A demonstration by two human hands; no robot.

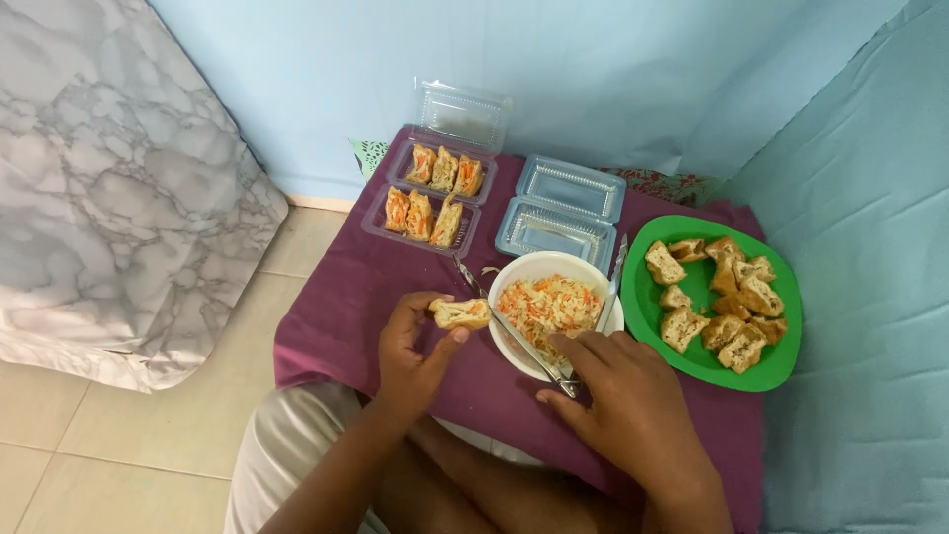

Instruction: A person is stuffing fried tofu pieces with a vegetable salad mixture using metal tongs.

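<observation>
My left hand (410, 351) holds a stuffed piece of fried tofu (461, 313) between thumb and fingers, just left of a white bowl (539, 265) filled with shredded orange and pale vegetable filling (550, 304). My right hand (618, 396) rests at the bowl's near rim with its fingers on a metal utensil (524, 341) that lies slanted across the bowl. A second metal utensil (613, 282) leans on the bowl's right side. A green plate (783, 368) with several plain tofu pieces (722, 302) sits to the right.
Two clear plastic boxes (381, 220) hold stuffed tofu pieces at the back; an empty open clear box (559, 213) sits beside them. All stand on a purple cloth (336, 297) over a low surface. A marble-patterned slab (109, 188) leans at left; blue walls behind and right.
</observation>
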